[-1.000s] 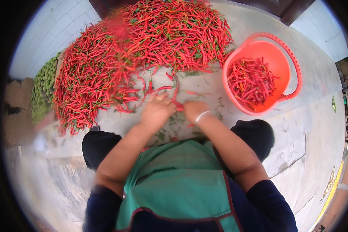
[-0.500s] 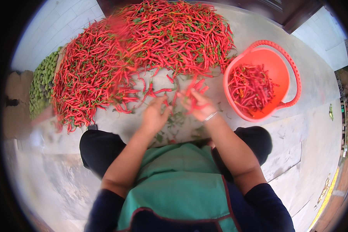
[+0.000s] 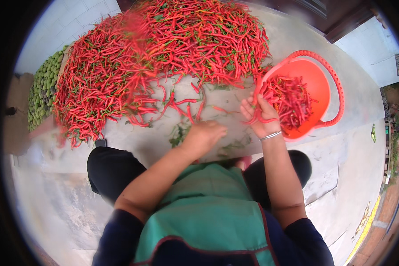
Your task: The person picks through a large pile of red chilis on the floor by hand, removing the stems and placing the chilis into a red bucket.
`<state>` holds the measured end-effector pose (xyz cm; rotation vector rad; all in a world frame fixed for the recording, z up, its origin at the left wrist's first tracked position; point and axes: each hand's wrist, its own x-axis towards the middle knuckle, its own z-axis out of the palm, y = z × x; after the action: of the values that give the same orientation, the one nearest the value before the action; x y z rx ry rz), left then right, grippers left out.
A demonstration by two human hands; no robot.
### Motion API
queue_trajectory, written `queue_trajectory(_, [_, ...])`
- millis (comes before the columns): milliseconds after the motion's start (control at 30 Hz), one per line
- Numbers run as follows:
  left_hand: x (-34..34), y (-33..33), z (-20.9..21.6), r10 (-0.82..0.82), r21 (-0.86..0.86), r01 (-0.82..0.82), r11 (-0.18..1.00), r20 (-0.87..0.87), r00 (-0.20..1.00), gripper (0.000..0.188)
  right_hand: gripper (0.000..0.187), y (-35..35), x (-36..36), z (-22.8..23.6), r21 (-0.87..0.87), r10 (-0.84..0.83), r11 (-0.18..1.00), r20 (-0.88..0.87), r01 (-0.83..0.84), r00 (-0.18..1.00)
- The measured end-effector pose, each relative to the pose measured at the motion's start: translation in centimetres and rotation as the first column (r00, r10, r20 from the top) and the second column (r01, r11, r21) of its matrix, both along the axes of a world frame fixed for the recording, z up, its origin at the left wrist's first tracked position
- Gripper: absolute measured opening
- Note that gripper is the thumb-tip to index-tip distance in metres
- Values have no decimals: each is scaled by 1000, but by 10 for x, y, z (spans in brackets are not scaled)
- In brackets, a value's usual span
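Note:
My right hand point(image 3: 265, 119), with a silver bangle at the wrist, is beside the left rim of a red plastic basket point(image 3: 320, 91). Several red chili peppers point(image 3: 255, 109) lie across its palm and stick out past the fingers, the thumb over them. Inside the basket is a heap of chili peppers point(image 3: 290, 101). Lower and further left, my left hand point(image 3: 206, 136) hangs above the floor with its fingers curled together; what they hold, if anything, is hidden. Just beyond it a few loose chili peppers point(image 3: 177, 105) lie on the concrete.
A big pile of red chili peppers with green stems point(image 3: 199, 40) spreads across the far floor. Plucked leaves and stems point(image 3: 178, 135) lie between my knees. Green round produce point(image 3: 44, 88) is heaped at far left. A dark door point(image 3: 317, 15) stands behind.
My right hand has moved right, up to the basket, with chili peppers in it. My left hand has shifted right and slightly nearer to me, over the scraps.

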<state>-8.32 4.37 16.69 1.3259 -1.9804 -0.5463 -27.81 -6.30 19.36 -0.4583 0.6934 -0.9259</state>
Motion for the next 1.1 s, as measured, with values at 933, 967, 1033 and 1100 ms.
queue_trajectory(933, [87, -26, -86, 750, 709, -384, 591, -309, 584, 19, 17, -49, 151, -136, -32, 285, 727, -895, -686, 343])
queue_trajectory(967, [83, -26, -84, 714, 696, -338, 633, -355, 604, 20, 18, -40, 145, -123, 83, 486, 787, -693, -612, 532])
queue_trajectory(1033, [73, -25, -79, 627, 658, -243, 713, -444, 640, 23, 18, -18, 135, -101, 99, 494, 848, -504, -521, 708])
queue_trajectory(1100, [68, -23, -81, 550, 630, -158, 761, -496, 672, 24, 18, -3, 128, -90, 122, 438, 895, -418, -429, 796])
